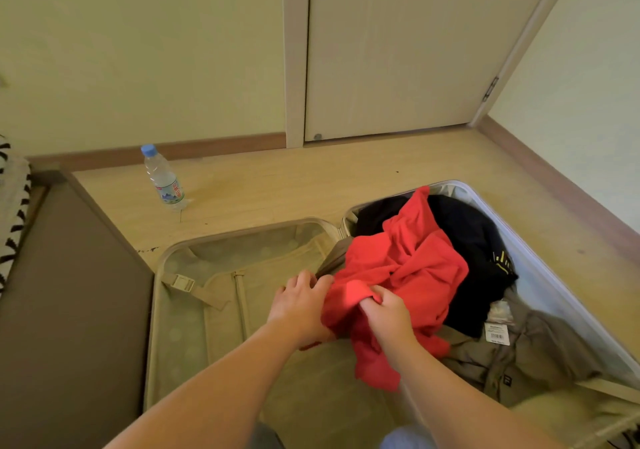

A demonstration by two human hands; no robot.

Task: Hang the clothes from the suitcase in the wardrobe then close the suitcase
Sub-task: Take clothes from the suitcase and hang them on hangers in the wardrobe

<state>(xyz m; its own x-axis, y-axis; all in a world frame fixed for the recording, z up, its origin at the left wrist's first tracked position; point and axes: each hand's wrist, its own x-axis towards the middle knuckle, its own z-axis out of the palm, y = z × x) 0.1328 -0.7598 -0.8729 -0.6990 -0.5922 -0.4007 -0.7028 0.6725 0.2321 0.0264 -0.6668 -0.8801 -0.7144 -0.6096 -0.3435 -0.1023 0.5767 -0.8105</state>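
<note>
A pale suitcase (162, 275) lies open on the wooden floor. Its left half shows only the lining, a zip and a strap with a buckle. The right half holds a red garment (415, 268) on top of a black garment (478, 240) and an olive-grey garment (540, 355) with a white paper tag. My left hand (301, 304) grips the red garment's near left edge. My right hand (386, 313) pinches a fold of the same red cloth beside it. The wardrobe is not in view.
A water bottle (162, 178) with a blue cap stands on the floor behind the suitcase's left half. A brown bed frame (69, 292) with a patterned cover runs along the left. A shut door (398, 50) and walls close off the back and right.
</note>
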